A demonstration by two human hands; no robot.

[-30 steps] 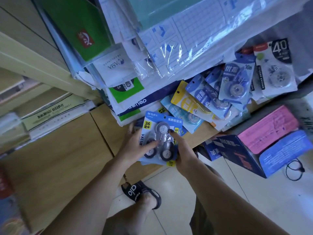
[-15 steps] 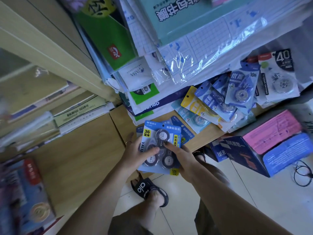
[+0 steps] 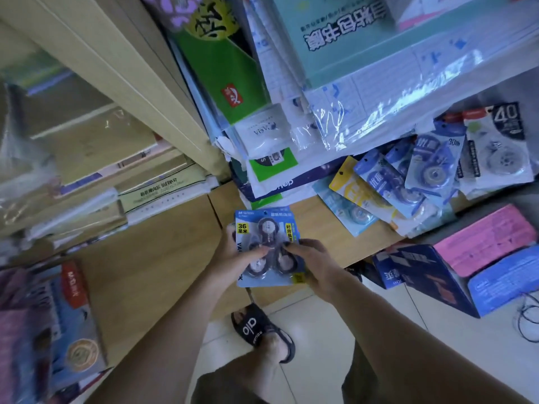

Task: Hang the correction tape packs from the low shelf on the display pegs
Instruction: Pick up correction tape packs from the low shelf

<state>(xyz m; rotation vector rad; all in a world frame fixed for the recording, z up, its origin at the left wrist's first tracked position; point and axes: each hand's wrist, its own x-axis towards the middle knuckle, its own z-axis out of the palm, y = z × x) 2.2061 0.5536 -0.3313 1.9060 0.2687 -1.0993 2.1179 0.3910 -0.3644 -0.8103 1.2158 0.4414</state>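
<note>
Both hands hold a stack of blue correction tape packs (image 3: 267, 228), each card showing three dark round tapes and a yellow "36" label. My left hand (image 3: 233, 255) grips the stack's left edge with its thumb across the front. My right hand (image 3: 313, 263) grips the lower right corner. The stack is lifted in front of the low wooden shelf (image 3: 326, 225). More correction tape packs (image 3: 408, 182) in blue, yellow and white lie in a loose heap on that shelf to the right. No display pegs are visible.
Plastic-wrapped book covers and green packs (image 3: 233, 88) hang over the shelf from above. Stacked books (image 3: 151, 193) fill the cabinet at left. A dark blue box (image 3: 423, 272) with pink and blue pads sits on the tiled floor at right. My sandalled foot (image 3: 262, 330) stands below.
The stack has been lifted off the shelf edge and drawn toward me, both hands still gripping it. The view has tilted up, showing more of the upper shelves.
</note>
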